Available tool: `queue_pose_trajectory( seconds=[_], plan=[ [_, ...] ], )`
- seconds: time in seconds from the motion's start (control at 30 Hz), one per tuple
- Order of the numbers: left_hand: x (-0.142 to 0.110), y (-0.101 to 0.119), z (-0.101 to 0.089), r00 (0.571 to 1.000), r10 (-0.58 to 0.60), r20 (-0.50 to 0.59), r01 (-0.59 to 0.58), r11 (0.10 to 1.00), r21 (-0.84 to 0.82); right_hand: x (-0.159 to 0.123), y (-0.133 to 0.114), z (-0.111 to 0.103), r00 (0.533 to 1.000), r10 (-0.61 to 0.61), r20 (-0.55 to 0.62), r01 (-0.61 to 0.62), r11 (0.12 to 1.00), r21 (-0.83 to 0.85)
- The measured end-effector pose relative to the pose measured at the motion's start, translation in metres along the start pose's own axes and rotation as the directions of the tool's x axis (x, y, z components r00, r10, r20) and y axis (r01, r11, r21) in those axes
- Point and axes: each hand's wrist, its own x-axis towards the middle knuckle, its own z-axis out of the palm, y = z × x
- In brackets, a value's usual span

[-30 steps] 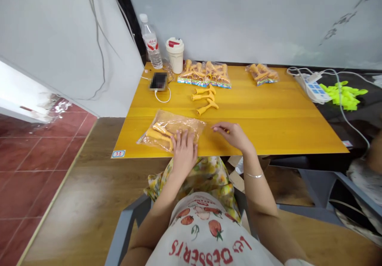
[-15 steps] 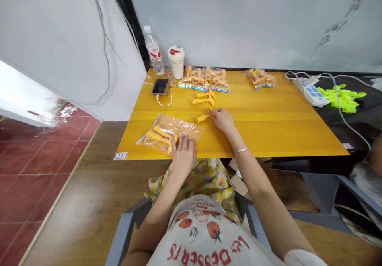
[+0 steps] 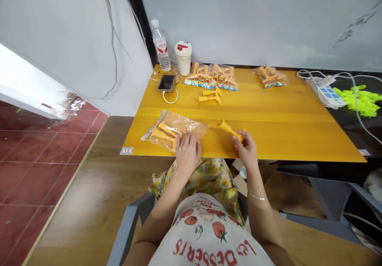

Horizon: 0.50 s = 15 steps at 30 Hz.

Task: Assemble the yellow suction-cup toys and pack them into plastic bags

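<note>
My right hand is closed on the T-shaped end of a yellow plastic T-shaped piece, near the table's front edge. The flared end of the piece points up and left, toward the table's middle. My left hand rests with bent fingers on a clear plastic bag, gripping it beside the pieces inside. Two yellow pieces lie in this bag, their T ends partly hidden by my fingers. Farther back, two loose yellow pieces lie side by side on the table.
Filled bags of yellow pieces stand along the back, with another bag farther right. A water bottle, a lidded cup and a phone on a cable occupy the back left. A power strip and bright green items sit right.
My right hand has picked up the yellow piece from the table and brought it right and nearer to me. My left hand stays on the bag. The view has shifted slightly.
</note>
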Motion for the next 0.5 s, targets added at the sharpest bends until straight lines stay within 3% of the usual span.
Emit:
queue_pose_trajectory(
  seconds=[0.1, 0.2, 0.37, 0.5],
  plan=[
    [0.0, -0.001, 0.0, 0.99, -0.003, -0.144, -0.018, 0.99, -0.143, -0.032, 0.001, -0.003, 0.999, 0.029, -0.039, -0.029, 1.0, 0.006],
    [0.002, 0.001, -0.001, 0.979, 0.011, -0.204, -0.056, 0.974, -0.218, -0.051, -0.008, 0.005, 0.998, -0.064, -0.026, 0.06, 0.989, -0.132],
    [0.002, 0.009, -0.001, 0.979, 0.037, -0.202, -0.093, 0.957, -0.275, -0.049, -0.027, 0.04, 0.97, -0.234, 0.061, 0.241, 0.925, -0.293],
    [-0.001, 0.018, -0.004, 0.977, 0.052, -0.206, -0.115, 0.944, -0.309, -0.036, -0.033, 0.074, 0.948, -0.305, 0.094, 0.319, 0.91, -0.263]
  ],
)
